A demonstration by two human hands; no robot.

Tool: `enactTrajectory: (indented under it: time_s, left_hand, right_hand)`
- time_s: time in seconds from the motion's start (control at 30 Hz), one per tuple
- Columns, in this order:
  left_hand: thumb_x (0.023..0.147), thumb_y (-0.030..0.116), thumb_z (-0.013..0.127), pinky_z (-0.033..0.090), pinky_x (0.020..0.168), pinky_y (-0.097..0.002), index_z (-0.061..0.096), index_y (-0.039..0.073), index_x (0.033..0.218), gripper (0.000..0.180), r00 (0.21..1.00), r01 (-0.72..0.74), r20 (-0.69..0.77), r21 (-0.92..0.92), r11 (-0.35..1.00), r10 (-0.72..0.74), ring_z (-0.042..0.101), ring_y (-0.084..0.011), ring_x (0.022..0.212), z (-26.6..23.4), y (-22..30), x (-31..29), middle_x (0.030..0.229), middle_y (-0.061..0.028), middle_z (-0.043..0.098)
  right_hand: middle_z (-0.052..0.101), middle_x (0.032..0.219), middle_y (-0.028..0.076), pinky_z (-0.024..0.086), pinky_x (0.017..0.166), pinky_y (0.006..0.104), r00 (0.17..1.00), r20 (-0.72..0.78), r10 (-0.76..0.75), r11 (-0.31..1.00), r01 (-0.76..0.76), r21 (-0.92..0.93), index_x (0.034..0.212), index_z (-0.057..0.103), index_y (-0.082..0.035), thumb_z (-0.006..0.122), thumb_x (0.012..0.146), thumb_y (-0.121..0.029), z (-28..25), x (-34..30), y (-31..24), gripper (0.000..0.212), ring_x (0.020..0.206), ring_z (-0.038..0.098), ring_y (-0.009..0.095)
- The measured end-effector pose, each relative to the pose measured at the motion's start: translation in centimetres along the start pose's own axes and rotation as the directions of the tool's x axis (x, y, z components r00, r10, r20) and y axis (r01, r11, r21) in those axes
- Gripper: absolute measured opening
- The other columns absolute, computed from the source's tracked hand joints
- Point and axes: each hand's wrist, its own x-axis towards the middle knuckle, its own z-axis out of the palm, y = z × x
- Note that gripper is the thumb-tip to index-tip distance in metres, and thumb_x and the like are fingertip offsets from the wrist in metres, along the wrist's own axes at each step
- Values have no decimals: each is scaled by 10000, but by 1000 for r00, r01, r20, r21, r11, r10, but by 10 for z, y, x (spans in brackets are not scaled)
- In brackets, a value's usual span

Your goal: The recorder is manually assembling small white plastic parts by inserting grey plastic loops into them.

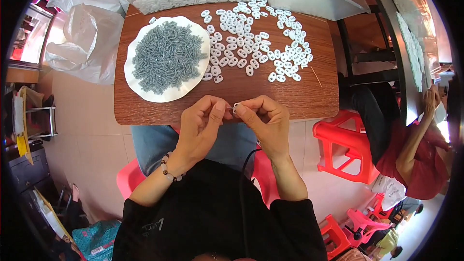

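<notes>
Just past the near table edge, my two hands meet at the fingertips. My right hand [267, 118] pinches a small white oval plastic piece with two holes [236, 108] between thumb and forefinger. Closed in a pinch as well, my left hand [203, 121] has a thin, small piece at its fingertips, touching or close to the white one; its kind is too small to tell. Ahead on the left lies a white scalloped plate [159, 97] heaped with small grey rod-shaped pieces [169, 58]. Many loose white two-holed pieces [249, 70] are spread over the table's middle and right.
Clear bins [193, 1] of white pieces stand along the far edge of the brown wooden table [299, 99]. A thin wooden stick [316, 76] lies at the right. Beyond it are a red stool [338, 140] and a seated co-worker in a dark red top [415, 174].
</notes>
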Motion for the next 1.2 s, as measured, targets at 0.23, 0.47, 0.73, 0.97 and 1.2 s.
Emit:
enactTrajectory:
  time_s: [0.23, 0.47, 0.73, 0.97, 1.2]
  left_hand:
    - [951, 146, 588, 463, 632, -210, 608, -35, 965, 182, 997, -51, -55, -30, 998, 50, 572, -70, 709, 2, -6, -1, 844, -40, 646]
    - [930, 93, 608, 489, 679, -213, 616, -39, 912, 134, 995, -25, -99, -37, 999, 21, 600, -72, 736, 6, -2, -2, 792, -39, 653]
    - [938, 117, 607, 447, 611, -183, 607, -25, 949, 142, 988, -65, -142, -2, 998, 64, 557, -40, 703, 9, -12, -3, 834, -12, 640]
    - [938, 107, 603, 469, 658, -195, 602, -33, 945, 140, 988, -82, -134, -9, 997, 80, 575, -58, 736, 8, -14, -3, 830, -20, 632]
    - [916, 68, 612, 506, 670, -227, 610, -49, 895, 119, 985, -44, -169, -48, 998, 36, 623, -89, 726, 7, -18, 0, 771, -48, 654]
  right_hand:
    - [688, 782, 55, 426, 581, 178, 1000, 12, 0, 1000, 0, -6, 896, 659, 8, 684, 871, -100, 0, -2, 1, 113, 672, 586, 45]
    - [680, 761, 38, 411, 557, 172, 1000, 0, -24, 1000, 24, -1, 881, 660, 13, 690, 862, -76, 5, -3, 1, 96, 637, 560, 34]
    - [667, 754, 22, 404, 548, 166, 998, -41, -51, 997, 48, -60, 875, 661, 11, 690, 862, -69, 10, -6, 4, 86, 624, 541, 26]
    - [650, 737, 12, 415, 562, 168, 998, -51, -44, 997, 41, -60, 886, 658, 13, 685, 865, -62, 12, -5, 7, 83, 634, 540, 27]
    - [651, 738, 12, 414, 557, 166, 997, -60, -42, 997, 38, -69, 880, 659, 12, 684, 863, -57, 14, -4, 8, 75, 632, 542, 25]
